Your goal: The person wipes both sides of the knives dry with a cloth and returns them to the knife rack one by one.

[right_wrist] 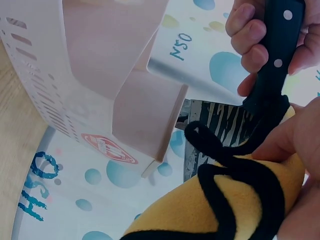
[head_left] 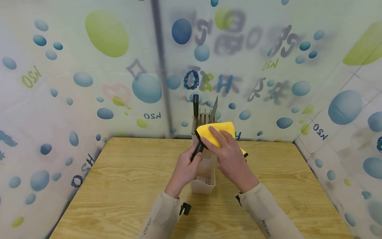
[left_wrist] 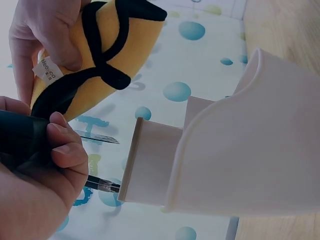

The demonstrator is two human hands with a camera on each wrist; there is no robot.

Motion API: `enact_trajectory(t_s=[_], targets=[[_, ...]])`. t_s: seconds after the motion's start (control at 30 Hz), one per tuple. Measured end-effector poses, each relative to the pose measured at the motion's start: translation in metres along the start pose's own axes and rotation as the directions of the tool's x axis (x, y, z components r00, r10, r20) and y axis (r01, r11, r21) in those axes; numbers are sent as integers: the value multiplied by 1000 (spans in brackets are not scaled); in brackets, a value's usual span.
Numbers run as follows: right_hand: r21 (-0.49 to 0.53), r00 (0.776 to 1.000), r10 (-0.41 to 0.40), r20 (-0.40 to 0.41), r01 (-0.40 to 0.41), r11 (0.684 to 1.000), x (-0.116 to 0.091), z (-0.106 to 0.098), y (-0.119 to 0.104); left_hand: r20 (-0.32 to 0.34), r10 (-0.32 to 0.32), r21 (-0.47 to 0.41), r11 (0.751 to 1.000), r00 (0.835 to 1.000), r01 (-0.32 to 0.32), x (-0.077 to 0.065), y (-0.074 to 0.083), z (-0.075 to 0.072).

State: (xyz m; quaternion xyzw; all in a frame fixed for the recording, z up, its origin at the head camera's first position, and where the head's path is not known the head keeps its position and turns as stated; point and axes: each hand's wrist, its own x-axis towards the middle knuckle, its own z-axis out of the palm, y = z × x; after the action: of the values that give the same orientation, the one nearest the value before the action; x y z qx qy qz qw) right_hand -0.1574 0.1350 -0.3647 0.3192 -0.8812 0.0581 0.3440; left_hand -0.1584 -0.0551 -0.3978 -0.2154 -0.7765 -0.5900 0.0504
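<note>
A knife with a riveted black handle (right_wrist: 280, 50) is gripped in my left hand (head_left: 185, 169), its blade (head_left: 214, 109) slanting up and away. A yellow cloth with black edging (head_left: 222, 127) is wrapped over part of the blade, pinched there by my right hand (head_left: 232, 159). Part of the shiny blade (right_wrist: 215, 130) shows beside the cloth in the right wrist view; the cloth hides the rest. Behind and below both hands stands a pale knife holder (head_left: 203, 189) with slots at its top. A second black-handled knife (head_left: 195, 104) stands upright in it.
The holder stands on a wood-grain table (head_left: 134, 179), towards its back edge. A pale wall covering (head_left: 125, 76) with blue and green dots rises behind the table and at both sides. The cloth bears a small white label (left_wrist: 47, 70).
</note>
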Motion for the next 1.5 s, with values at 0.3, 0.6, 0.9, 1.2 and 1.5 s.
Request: enact_trajectory(t_s=[0.3, 0.6, 0.9, 1.2, 1.5], targets=[[-8, 1000, -9, -28, 9, 1000, 3, -2, 9, 12, 16, -8, 1000, 1000, -16, -2, 0, 1], [-1, 1000, 20, -22, -20, 1000, 9, -3, 20, 18, 41, -10, 999, 999, -41, -4, 0, 1], [54, 996, 75, -45, -73, 996, 17, -1, 30, 23, 57, -22, 998, 998, -57, -6, 1, 3], [109, 987, 154, -43, -148, 983, 25, 5, 40, 35, 68, -32, 997, 997, -67, -7, 2, 4], [132, 979, 200, -41, -193, 972, 32, 6, 51, 61, 47, -57, 997, 997, -43, -8, 3, 5]])
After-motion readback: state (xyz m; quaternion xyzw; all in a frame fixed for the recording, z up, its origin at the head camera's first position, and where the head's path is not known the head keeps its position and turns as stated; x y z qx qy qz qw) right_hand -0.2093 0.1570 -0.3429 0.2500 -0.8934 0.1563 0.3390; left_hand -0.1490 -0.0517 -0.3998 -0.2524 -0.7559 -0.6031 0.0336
